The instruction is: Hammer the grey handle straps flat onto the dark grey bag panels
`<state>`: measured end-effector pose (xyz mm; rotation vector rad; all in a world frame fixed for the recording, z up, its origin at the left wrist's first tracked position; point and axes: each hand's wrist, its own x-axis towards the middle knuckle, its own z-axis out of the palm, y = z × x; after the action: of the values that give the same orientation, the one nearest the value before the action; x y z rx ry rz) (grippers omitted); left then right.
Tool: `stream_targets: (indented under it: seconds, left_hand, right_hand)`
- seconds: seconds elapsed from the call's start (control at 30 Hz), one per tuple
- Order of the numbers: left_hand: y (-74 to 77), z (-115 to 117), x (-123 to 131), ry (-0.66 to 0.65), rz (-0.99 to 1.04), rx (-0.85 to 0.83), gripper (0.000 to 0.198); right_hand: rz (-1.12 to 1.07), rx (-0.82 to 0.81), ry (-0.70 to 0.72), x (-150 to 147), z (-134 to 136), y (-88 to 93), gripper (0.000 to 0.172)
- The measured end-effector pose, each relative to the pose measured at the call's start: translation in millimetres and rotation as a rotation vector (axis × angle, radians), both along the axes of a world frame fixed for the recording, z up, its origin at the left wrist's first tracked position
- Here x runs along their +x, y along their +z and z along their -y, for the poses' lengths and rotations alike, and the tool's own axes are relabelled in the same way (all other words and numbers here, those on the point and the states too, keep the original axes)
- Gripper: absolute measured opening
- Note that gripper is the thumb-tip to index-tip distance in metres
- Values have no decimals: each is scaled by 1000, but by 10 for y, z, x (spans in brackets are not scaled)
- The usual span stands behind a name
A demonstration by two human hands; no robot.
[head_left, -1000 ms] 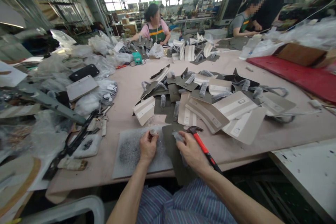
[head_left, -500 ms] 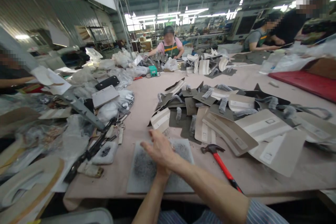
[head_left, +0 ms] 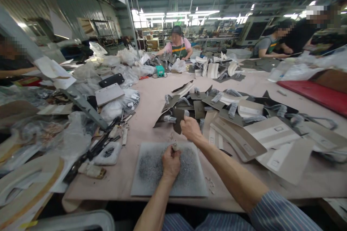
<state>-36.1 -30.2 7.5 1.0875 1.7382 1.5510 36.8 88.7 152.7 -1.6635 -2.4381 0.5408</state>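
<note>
My left hand rests closed over the grey pitted pad near the table's front edge, gripping a small pale cylindrical piece upright between its fingers. My right hand reaches forward past the pad and is closed on a dark olive cut piece at the near edge of the pile of cut pieces. The hammer seen before is hidden behind my right forearm.
Clear plastic bags, scissors and small tools crowd the left side. A red mat lies at the right. Three people work at the far side of the table, and another person's arm shows at the left.
My right hand crossed over to the left, then reached forward and took hold of a dark piece from the pile. My left hand, hidden half a second ago, shows again on the pad.
</note>
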Motion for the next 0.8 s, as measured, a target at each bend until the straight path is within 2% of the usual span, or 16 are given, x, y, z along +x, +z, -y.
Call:
stream_targets:
  seconds: [0.07, 0.13, 0.2, 0.3, 0.37, 0.43, 0.57, 0.67, 0.8]
  left_hand:
    - [-4, 45, -12, 67, 116, 31, 16]
    - [-9, 104, -37, 188, 224, 64, 22]
    - [5, 146, -70, 272, 282, 79, 26]
    - [77, 106, -88, 222, 304, 94, 28]
    - [136, 2, -46, 131, 318, 102, 30]
    - [182, -133, 40, 26, 328, 100, 32]
    - [210, -370, 256, -162, 290, 65, 38]
    - [161, -464, 358, -242, 262, 36, 37]
    - [48, -483, 371, -292, 266, 7, 34]
  right_hand:
    - [-102, -37, -80, 411, 246, -89, 43]
    - [-294, -132, -201, 787, 701, -317, 47]
    - [-761, -356, -472, 1055, 1284, -634, 44]
    - [-1121, -685, -826, 1215, 2083, -1081, 48]
    - [-1253, -878, -947, 1215, 2399, -1270, 51]
    - [-1339, -999, -979, 1195, 2523, -1366, 51]
    - [-1390, -1058, -961, 1191, 2498, -1401, 47]
    - [-1371, -1068, -981, 1181, 2485, -1405, 48]
    - [-1346, -1072, -1000, 1157, 2505, -1450, 49]
